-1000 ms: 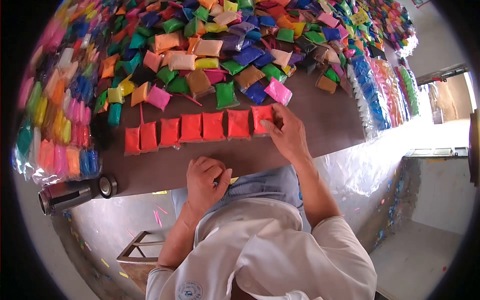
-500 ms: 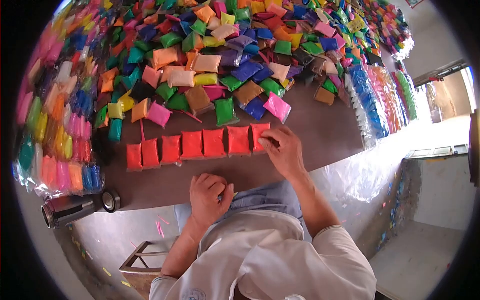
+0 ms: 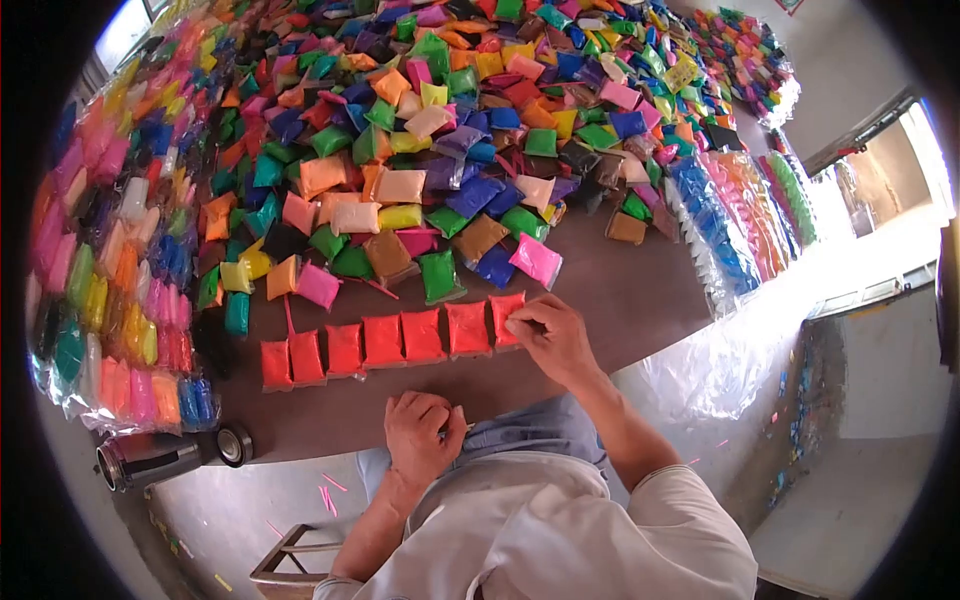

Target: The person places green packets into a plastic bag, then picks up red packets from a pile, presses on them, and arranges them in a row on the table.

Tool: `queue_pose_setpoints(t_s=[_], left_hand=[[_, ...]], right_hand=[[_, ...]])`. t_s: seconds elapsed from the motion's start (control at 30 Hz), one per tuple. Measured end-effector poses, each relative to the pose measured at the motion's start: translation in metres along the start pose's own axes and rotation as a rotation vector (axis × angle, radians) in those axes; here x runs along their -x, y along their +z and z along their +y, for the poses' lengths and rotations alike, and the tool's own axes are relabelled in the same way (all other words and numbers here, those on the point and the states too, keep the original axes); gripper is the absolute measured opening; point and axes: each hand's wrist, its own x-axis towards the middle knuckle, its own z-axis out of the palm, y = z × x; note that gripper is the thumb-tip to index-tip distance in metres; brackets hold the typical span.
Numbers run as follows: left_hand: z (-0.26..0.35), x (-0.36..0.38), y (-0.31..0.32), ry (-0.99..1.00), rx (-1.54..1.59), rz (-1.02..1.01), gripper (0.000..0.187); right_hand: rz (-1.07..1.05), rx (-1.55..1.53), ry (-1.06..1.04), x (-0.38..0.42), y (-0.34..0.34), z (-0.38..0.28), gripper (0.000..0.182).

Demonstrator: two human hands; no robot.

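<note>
Several red packets (image 3: 382, 341) lie side by side in a row on the brown table (image 3: 290, 430). At the right end of the row, my right hand (image 3: 548, 335) has its fingers on the last red packet (image 3: 505, 312), thumb and fingertips at its right side. My left hand (image 3: 424, 430) rests at the table's near edge, below the row, with its fingers curled in; what it holds, if anything, is hidden. Just beyond the row lie a pink packet (image 3: 536, 260) and a green packet (image 3: 439, 277), at the front of a large heap of coloured packets (image 3: 480, 195).
Clear bags of coloured packets (image 3: 130, 300) line the left side. A dark flask (image 3: 150, 458) lies at the front left beside its round lid (image 3: 235, 445). Long packs (image 3: 735, 235) and clear plastic film (image 3: 700, 370) are on the right. A wooden stool (image 3: 295, 560) stands below.
The view has tilted, so the table and heap appear lower and more of the far heap shows. My right hand stays at the last red packet, and my left hand remains curled at the edge.
</note>
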Motion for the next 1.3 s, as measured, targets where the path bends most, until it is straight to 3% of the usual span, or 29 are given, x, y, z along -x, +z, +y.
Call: queue_pose_setpoints(t_s=[0.1, 0.23, 0.37, 0.53, 0.67, 0.77, 0.87, 0.97, 1.07, 1.3], left_hand=[[-0.001, -0.001, 0.002, 0.01, 0.004, 0.026, 0.02], [-0.003, 0.001, 0.004, 0.032, -0.03, 0.034, 0.02], [0.001, -0.001, 0.003, 0.025, -0.013, 0.037, 0.019], [0.001, -0.001, 0.003, 0.014, -0.039, 0.043, 0.021], [0.002, 0.0, 0.005, 0.002, -0.038, 0.048, 0.022], [0.002, 0.0, 0.004, 0.007, -0.034, 0.044, 0.021], [0.002, -0.001, 0.004, 0.016, -0.038, 0.042, 0.021], [0.002, -0.001, 0.005, 0.018, -0.043, 0.046, 0.021], [0.002, 0.001, 0.005, 0.01, -0.045, 0.057, 0.021], [0.003, 0.001, 0.007, 0.001, -0.065, 0.05, 0.02]], right_hand=[[0.128, 0.021, 0.037, -0.012, -0.014, 0.005, 0.006], [0.299, 0.139, -0.139, -0.079, -0.044, 0.018, 0.012], [0.253, 0.429, -0.317, -0.164, -0.062, 0.07, 0.02], [0.139, 0.458, -0.122, -0.218, -0.1, 0.095, 0.027], [-0.061, 0.587, 0.033, -0.214, -0.114, 0.063, 0.036], [-0.088, 0.767, -0.258, -0.227, -0.109, 0.105, 0.042], [-0.031, 0.835, -0.143, -0.219, -0.096, 0.091, 0.046], [0.043, 0.821, -0.18, -0.231, -0.088, 0.116, 0.05], [0.047, 0.701, -0.102, -0.223, -0.09, 0.112, 0.048], [0.051, 0.864, -0.08, -0.22, -0.079, 0.098, 0.048]])
